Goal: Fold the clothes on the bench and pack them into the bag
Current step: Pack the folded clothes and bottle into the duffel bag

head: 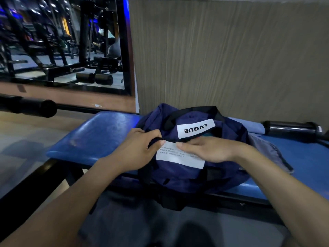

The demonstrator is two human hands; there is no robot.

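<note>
We see both bare forearms reach forward and converge near the middle of the view. Our left hand [138, 147] lies knuckles up, its fingers curled and pinching a dark edge of the bag [192, 177] against the thumb. Our right hand [210, 148] lies palm down, wrist bent inward, fingers extended leftward and close together, fingertips just beside the left thumb; whether it grips anything cannot be told.

Blue bench [92, 138] bears navy bag [179, 177], apparently grey cloth [267, 148].
</note>
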